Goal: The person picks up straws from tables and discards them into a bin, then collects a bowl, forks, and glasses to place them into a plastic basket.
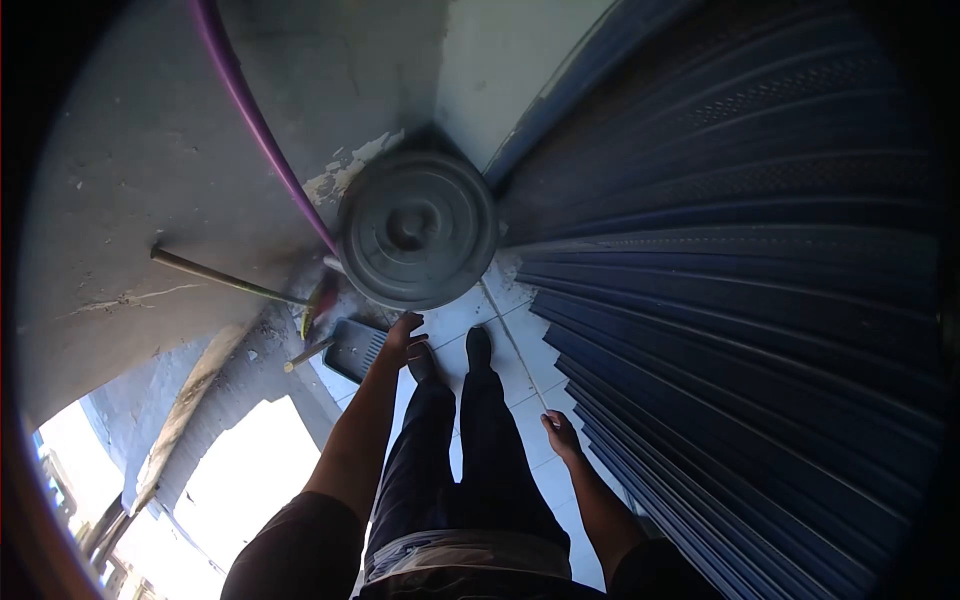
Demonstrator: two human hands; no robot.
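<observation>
My left hand (404,335) reaches forward with its fingers apart and nothing in it. It is just below the rim of a round grey lidded bin (417,230) standing in the corner, and beside a dark dustpan (352,348) on the floor. Lower and to the right, my right hand (561,434) is closed, close to the dark pleated folding door (700,330). A thin pale line runs up from its fingers over the floor tiles; I cannot tell what the hand holds.
A purple pole (262,130) leans by the bin, its lower end behind the bin's edge. A brownish handle (225,273) leans left of it, above the dustpan. White tiles (515,345) lie under my shoes. Peeling grey wall (130,190) borders the left; bright daylight enters lower left.
</observation>
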